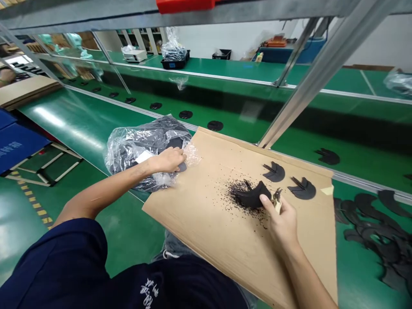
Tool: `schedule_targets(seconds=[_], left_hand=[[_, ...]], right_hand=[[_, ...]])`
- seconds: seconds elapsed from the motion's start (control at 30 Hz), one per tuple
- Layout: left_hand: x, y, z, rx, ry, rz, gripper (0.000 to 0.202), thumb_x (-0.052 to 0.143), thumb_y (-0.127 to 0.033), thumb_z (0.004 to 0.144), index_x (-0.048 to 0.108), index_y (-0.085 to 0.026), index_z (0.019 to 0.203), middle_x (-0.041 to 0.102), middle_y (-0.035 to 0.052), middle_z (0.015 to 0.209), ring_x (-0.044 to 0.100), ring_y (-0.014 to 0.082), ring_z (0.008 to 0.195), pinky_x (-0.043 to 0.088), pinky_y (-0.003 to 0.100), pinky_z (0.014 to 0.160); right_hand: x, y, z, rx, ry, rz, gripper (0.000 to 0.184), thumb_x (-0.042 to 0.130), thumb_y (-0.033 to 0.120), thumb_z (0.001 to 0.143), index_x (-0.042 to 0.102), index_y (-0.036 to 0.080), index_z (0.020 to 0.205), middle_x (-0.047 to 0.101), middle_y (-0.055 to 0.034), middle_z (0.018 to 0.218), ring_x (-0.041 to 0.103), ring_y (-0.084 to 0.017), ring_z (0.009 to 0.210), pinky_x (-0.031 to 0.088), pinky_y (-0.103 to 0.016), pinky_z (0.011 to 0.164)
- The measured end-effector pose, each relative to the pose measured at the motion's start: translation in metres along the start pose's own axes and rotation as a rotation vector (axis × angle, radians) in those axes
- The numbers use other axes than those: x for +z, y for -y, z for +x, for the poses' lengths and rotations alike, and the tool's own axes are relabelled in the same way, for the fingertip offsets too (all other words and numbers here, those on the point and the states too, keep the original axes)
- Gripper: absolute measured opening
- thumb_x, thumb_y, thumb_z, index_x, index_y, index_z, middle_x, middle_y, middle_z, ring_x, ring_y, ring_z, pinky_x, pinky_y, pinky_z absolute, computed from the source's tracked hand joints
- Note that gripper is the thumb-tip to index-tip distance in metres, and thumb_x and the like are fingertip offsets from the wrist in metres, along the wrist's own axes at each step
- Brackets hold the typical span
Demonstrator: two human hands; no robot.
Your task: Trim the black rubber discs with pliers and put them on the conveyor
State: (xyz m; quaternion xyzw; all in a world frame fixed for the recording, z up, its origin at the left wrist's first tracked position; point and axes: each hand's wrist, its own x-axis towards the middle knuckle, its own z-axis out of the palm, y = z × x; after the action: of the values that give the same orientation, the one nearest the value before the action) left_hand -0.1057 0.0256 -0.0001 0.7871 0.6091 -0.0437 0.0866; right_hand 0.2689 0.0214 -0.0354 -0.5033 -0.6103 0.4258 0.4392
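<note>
A brown cardboard sheet [206, 214] lies across my lap and the bench edge. My left hand [169, 159] reaches into a clear plastic bag [135, 148] full of black rubber pieces, fingers curled on one of them. My right hand [280, 216] pinches a small pale-handled tool [277, 199] and presses a black fan-shaped piece [252, 196] against the cardboard, amid a scatter of black crumbs [236, 189]. Two more black fan-shaped pieces [274, 172] [302, 189] lie on the cardboard just beyond.
A green conveyor belt [225, 107] runs past with black round pieces [215, 125] spaced along it. A diagonal metal post [299, 86] rises beside the cardboard. A heap of black offcuts [376, 231] lies at right. Blue boxes [16, 143] sit at left.
</note>
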Motion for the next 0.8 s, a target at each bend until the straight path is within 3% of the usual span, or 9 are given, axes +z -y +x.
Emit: schedule_targets(seconds=[0.1, 0.17, 0.3, 0.37, 0.43, 0.5, 0.6, 0.67, 0.8], left_hand=[[-0.006, -0.006, 0.005, 0.061, 0.001, -0.046, 0.007, 0.070, -0.024, 0.079, 0.068, -0.018, 0.083, 0.070, 0.0079, 0.092, 0.066, 0.0259, 0.096, 0.048, 0.035, 0.088], [-0.011, -0.021, 0.009, 0.131, -0.066, -0.224, 0.012, 0.064, -0.031, 0.087, 0.069, -0.020, 0.088, 0.070, 0.0056, 0.091, 0.065, 0.0218, 0.091, 0.049, 0.033, 0.085], [-0.005, -0.073, 0.019, 0.186, -0.197, -0.842, 0.035, 0.054, -0.048, 0.095, 0.067, -0.016, 0.091, 0.069, 0.0043, 0.084, 0.064, 0.0145, 0.074, 0.050, 0.025, 0.067], [0.006, -0.103, 0.023, 0.190, -0.243, -1.015, 0.040, 0.054, -0.052, 0.096, 0.067, -0.014, 0.091, 0.069, 0.0044, 0.082, 0.064, 0.0133, 0.072, 0.050, 0.024, 0.064], [0.020, -0.130, 0.025, 0.232, -0.374, -0.997, 0.034, 0.060, -0.047, 0.095, 0.070, -0.015, 0.093, 0.071, 0.0052, 0.086, 0.066, 0.0145, 0.079, 0.053, 0.026, 0.069], [0.033, -0.148, 0.026, 0.311, -0.593, -0.851, 0.020, 0.066, -0.037, 0.093, 0.074, -0.018, 0.094, 0.070, 0.0055, 0.093, 0.065, 0.0149, 0.085, 0.053, 0.028, 0.072], [0.050, -0.158, 0.027, 0.461, -0.889, -0.674, 0.012, 0.066, -0.021, 0.092, 0.076, -0.025, 0.096, 0.066, 0.0033, 0.098, 0.060, 0.0092, 0.075, 0.050, 0.022, 0.060], [0.058, -0.157, 0.027, 0.556, -0.935, -0.618, 0.022, 0.060, -0.014, 0.093, 0.075, -0.027, 0.103, 0.065, 0.0028, 0.101, 0.062, 0.0084, 0.078, 0.053, 0.020, 0.061], [0.064, -0.153, 0.026, 0.666, -0.809, -0.630, 0.033, 0.044, -0.014, 0.098, 0.071, -0.024, 0.114, 0.067, 0.0077, 0.113, 0.066, 0.0162, 0.108, 0.061, 0.034, 0.090]], right_hand=[[0.001, -0.002, -0.002, 0.039, -0.006, 0.039, 0.057, 0.073, 0.064, 0.076, 0.035, 0.023, 0.063, 0.027, 0.0069, 0.061, 0.025, -0.010, 0.057, 0.025, -0.026, 0.053], [0.002, -0.002, -0.003, 0.057, -0.002, 0.064, 0.057, 0.074, 0.064, 0.075, 0.037, 0.023, 0.063, 0.027, 0.0067, 0.062, 0.026, -0.010, 0.058, 0.025, -0.027, 0.054], [0.001, 0.003, -0.007, 0.065, 0.010, 0.108, 0.054, 0.074, 0.063, 0.075, 0.041, 0.023, 0.064, 0.029, 0.0064, 0.063, 0.026, -0.010, 0.059, 0.025, -0.027, 0.054], [-0.001, 0.006, -0.010, 0.070, 0.026, 0.108, 0.052, 0.074, 0.062, 0.075, 0.042, 0.022, 0.064, 0.032, 0.0059, 0.063, 0.028, -0.010, 0.059, 0.027, -0.027, 0.054], [-0.002, 0.007, -0.012, 0.100, 0.058, 0.110, 0.051, 0.074, 0.062, 0.076, 0.043, 0.022, 0.064, 0.034, 0.0055, 0.063, 0.031, -0.010, 0.059, 0.028, -0.026, 0.054], [-0.002, 0.007, -0.013, 0.152, 0.101, 0.146, 0.048, 0.074, 0.061, 0.075, 0.048, 0.021, 0.066, 0.040, 0.0051, 0.062, 0.035, -0.011, 0.059, 0.030, -0.026, 0.054], [-0.002, 0.005, -0.015, 0.240, 0.162, 0.235, 0.045, 0.076, 0.059, 0.074, 0.052, 0.020, 0.068, 0.045, 0.0051, 0.060, 0.038, -0.010, 0.057, 0.032, -0.026, 0.053], [-0.001, 0.004, -0.016, 0.297, 0.187, 0.295, 0.046, 0.079, 0.057, 0.071, 0.051, 0.020, 0.066, 0.045, 0.0056, 0.058, 0.039, -0.010, 0.054, 0.033, -0.025, 0.052], [-0.001, 0.002, -0.017, 0.397, 0.187, 0.391, 0.046, 0.084, 0.053, 0.066, 0.052, 0.020, 0.066, 0.045, 0.0062, 0.058, 0.040, -0.009, 0.053, 0.033, -0.025, 0.050]])
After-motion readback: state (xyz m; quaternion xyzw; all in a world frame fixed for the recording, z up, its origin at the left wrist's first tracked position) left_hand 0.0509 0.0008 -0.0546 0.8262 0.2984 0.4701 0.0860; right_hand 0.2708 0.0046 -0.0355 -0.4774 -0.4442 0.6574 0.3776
